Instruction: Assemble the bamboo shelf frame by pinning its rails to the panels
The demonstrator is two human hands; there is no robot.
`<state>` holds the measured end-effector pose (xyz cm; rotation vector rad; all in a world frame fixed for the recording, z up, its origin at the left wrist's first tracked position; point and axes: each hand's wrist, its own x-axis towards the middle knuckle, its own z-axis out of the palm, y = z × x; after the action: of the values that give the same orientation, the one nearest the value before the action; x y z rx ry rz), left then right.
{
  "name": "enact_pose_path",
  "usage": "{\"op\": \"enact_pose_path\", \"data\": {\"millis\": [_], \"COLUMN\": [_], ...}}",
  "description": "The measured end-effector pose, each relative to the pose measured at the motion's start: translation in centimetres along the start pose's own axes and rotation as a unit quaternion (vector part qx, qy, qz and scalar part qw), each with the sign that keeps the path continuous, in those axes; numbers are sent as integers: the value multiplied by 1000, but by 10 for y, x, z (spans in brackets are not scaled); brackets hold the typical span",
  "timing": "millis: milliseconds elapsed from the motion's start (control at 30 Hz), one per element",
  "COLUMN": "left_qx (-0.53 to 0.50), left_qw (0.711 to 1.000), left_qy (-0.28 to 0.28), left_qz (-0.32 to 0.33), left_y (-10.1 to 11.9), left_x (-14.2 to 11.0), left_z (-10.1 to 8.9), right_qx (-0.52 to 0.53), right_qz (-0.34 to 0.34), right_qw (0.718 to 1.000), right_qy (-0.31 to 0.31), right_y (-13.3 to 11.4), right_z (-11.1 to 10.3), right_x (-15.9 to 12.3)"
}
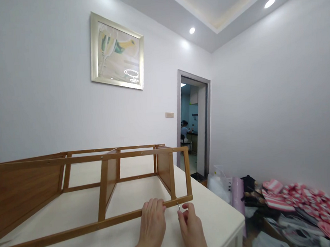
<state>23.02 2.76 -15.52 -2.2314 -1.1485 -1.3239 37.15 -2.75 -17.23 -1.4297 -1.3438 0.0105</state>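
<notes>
A brown wooden shelf rack (126, 217) lies on its side on a white table (208, 207). My left hand (152, 223) is wrapped over the rack's near lower rail, close to its right end. Just right of it, a small bent metal hex key (178, 206) stands at the same rail, below a cross-piece. The fingers of my right hand (192, 228) are curled around the key's lower end, with the thumb against it. Its tip at the rail is too small to make out.
The table's right corner (242, 220) is near my right hand. On the floor beyond lie red-and-white striped cloth (299, 200), a purple roll (238, 194) and plastic bags (270, 242). A person (185, 129) sits beyond the doorway (180, 137). A framed picture (93, 49) hangs on the wall.
</notes>
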Motion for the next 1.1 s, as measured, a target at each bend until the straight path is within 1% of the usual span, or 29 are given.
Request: {"op": "enact_pose_path", "data": {"millis": [100, 233, 433, 633, 733, 833, 900, 1000, 1067, 1100], "left_qx": [-5, -11, -12, -27, -36, -48, -58, -85, -95, -93], "left_qw": [1000, 1000, 1000, 999, 999, 997, 995, 981, 967, 964], "left_qy": [-6, -7, 5, -4, -11, -30, -53, -136, -187, -199], "left_qz": [-4, -10, -14, -23, -32, -51, -68, -112, -143, -151], "left_y": [0, 1, 2, 1, 1, 0, 0, 1, 2, 3], "left_x": [-1, -2, -2, -2, -3, -5, -5, -2, 1, 2], "left_z": [0, 1, 2, 3, 4, 6, 6, 4, 1, -1], "right_qx": [-15, -12, -3, -27, -69, -139, -133, -38, 26, 47], "right_qz": [0, -19, -32, -38, -76, -110, -89, -2, 49, 73], "right_qw": [1000, 999, 999, 997, 992, 982, 986, 999, 998, 996], "right_qy": [-15, -39, -38, -62, -72, -59, -50, -29, -8, 5], "right_y": [-2, -5, -5, 1, 6, 9, 8, 4, 4, 5], "right_z": [0, -3, -6, -4, -5, -12, -19, -33, -41, -44], "right_x": [1, 4, 10, 12, 11, 10, 12, 22, 34, 40]}}
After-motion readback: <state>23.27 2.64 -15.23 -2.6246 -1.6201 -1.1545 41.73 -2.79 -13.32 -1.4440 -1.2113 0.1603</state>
